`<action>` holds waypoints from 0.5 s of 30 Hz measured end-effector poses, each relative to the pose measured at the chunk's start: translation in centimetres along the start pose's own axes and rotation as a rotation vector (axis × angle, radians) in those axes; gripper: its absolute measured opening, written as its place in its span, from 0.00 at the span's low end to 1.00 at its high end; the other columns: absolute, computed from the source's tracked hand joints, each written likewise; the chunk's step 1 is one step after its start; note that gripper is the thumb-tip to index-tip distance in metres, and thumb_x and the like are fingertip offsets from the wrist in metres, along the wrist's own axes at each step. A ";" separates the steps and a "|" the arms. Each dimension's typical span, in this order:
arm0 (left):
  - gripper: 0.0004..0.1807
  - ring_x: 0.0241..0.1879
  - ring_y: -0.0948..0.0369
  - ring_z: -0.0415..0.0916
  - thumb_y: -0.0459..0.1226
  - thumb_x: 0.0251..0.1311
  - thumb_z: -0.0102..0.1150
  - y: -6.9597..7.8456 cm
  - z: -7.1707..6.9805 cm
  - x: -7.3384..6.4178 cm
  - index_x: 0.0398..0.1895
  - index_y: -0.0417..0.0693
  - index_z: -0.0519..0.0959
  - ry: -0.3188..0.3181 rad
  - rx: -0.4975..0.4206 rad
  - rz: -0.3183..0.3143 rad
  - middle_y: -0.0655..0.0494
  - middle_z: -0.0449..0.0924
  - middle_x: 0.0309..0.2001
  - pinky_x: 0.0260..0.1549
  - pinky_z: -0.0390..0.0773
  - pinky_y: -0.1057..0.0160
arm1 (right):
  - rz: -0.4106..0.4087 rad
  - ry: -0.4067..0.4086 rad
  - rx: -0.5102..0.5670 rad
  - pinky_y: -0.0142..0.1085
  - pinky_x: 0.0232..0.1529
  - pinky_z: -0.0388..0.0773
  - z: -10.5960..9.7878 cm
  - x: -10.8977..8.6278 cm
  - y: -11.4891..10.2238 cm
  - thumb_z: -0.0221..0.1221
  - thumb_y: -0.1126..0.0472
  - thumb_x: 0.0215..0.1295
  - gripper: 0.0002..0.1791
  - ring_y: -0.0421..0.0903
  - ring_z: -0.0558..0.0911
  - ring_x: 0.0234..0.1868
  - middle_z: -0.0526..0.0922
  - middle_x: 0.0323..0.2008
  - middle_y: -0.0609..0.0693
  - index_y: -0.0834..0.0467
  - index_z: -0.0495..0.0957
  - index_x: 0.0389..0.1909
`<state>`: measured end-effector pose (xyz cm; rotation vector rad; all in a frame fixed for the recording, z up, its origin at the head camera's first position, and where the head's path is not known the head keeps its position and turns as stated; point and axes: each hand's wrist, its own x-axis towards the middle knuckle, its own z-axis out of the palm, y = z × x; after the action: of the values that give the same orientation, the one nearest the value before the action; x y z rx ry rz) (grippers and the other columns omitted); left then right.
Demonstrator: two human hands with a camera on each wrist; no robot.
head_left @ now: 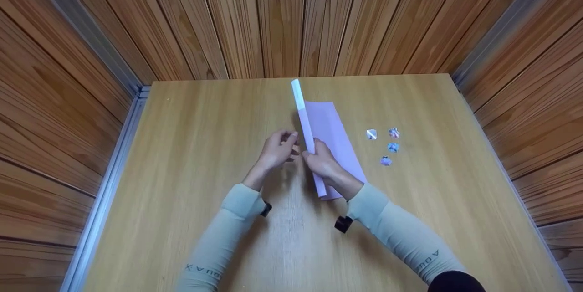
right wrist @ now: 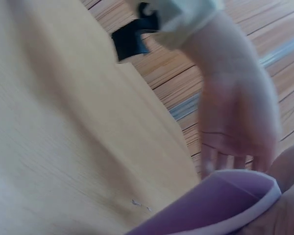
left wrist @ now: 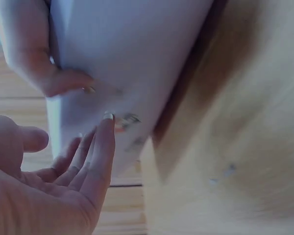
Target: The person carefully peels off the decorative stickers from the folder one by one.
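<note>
Purple folded sheet (head_left: 334, 135) | left edge grasped in right grip (head_left: 324, 163) | left grip (head_left: 276, 150) released, just beside it

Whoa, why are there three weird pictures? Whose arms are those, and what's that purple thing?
There's no robot here, just a person with two bare hands. The big picture comes from a camera on their head, looking down. The other two come from cameras on the wrists, so everything looks close and tilted. The black boxes by the sleeves are probably those cameras.

The right hand grips a purple folded sheet, maybe a card. The left hand is close beside it; I can't tell if it touches. On the wooden table lie four small, colourful pieces, perhaps stickers.
</note>
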<state>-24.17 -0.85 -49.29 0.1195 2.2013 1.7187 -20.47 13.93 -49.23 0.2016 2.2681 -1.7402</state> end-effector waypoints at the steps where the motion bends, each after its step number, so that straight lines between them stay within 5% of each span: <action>1: 0.16 0.41 0.46 0.86 0.40 0.79 0.47 -0.4 -0.1 -0.1 0.55 0.37 0.77 -0.008 -0.003 -0.013 0.42 0.83 0.47 0.36 0.87 0.55 | 0.000 0.000 0.018 0.40 0.45 0.72 -0.2 0.0 0.0 0.48 0.69 0.71 0.21 0.53 0.74 0.45 0.75 0.48 0.63 0.70 0.68 0.62; 10: 0.13 0.45 0.42 0.85 0.33 0.78 0.46 -3.4 0.8 -0.3 0.54 0.33 0.76 -0.144 -0.029 -0.019 0.39 0.83 0.47 0.47 0.85 0.45 | 0.006 -0.014 0.057 0.38 0.39 0.69 -1.7 -0.5 -0.9 0.48 0.69 0.69 0.19 0.50 0.70 0.38 0.69 0.38 0.54 0.71 0.69 0.59; 15: 0.16 0.46 0.36 0.82 0.34 0.79 0.43 -4.3 2.2 -0.4 0.60 0.35 0.74 -0.249 -0.032 -0.027 0.35 0.81 0.47 0.44 0.84 0.43 | 0.024 -0.048 0.069 0.42 0.42 0.73 -2.7 -1.0 -1.6 0.48 0.69 0.69 0.22 0.51 0.72 0.39 0.71 0.44 0.61 0.71 0.66 0.63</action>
<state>-22.42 -0.04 -53.78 0.2785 1.9855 1.6273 -20.36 16.14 -46.81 0.1976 2.1652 -1.7929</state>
